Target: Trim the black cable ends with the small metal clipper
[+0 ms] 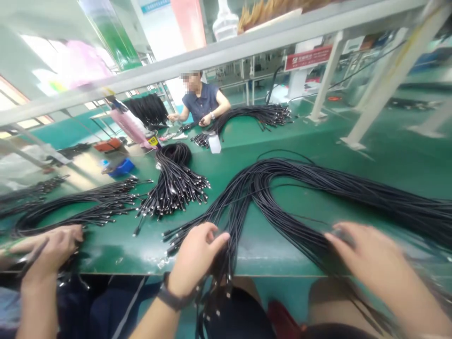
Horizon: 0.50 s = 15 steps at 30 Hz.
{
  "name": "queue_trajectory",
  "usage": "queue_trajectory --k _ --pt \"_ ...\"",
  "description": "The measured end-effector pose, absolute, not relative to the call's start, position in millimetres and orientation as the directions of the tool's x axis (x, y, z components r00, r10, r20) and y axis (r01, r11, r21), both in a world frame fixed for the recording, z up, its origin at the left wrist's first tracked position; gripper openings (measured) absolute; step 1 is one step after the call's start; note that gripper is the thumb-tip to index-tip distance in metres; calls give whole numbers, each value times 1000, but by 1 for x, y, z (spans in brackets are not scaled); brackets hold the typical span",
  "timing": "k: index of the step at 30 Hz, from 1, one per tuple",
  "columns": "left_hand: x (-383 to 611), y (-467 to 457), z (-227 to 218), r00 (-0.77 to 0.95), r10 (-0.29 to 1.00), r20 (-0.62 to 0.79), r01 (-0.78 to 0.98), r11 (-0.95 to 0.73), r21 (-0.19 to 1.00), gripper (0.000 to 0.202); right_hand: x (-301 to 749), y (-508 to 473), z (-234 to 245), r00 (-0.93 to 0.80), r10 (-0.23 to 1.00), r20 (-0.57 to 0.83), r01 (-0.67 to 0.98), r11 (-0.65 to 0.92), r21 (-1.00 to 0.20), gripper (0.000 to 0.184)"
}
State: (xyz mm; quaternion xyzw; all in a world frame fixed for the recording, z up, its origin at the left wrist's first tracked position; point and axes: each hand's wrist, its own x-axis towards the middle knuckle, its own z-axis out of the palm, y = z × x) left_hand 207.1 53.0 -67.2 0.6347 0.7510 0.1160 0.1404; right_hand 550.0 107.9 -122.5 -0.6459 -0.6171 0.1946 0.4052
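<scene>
A large bundle of long black cables (282, 172) arches over the green bench in front of me. My left hand (196, 249), with a dark band on its wrist, curls round the cable strands near their connector ends, which hang over the bench edge. Farther right, my right hand (367, 247) is closed about the other leg of the bundle, thumb and fingers bent together. Its fingertips are partly hidden and blurred. More connector ends fan out on the bench just left of my left hand.
A folded cable bundle (174, 183) and a looped one (81, 205) lie to the left. At the far left are a co-worker's hands (52, 249). Across the bench (226, 176) sits another person (203, 99) beside more cables. White shelf posts (367, 113) stand at the right.
</scene>
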Motion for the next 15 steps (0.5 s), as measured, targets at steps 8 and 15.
queue_trajectory --k 8,15 --pt "252 66 -92 -150 985 -85 981 159 108 40 510 97 -111 188 977 105 237 59 -970 35" --pt "246 93 -86 -57 924 -379 983 119 142 29 449 47 -128 -177 983 -49 -202 -85 -976 36"
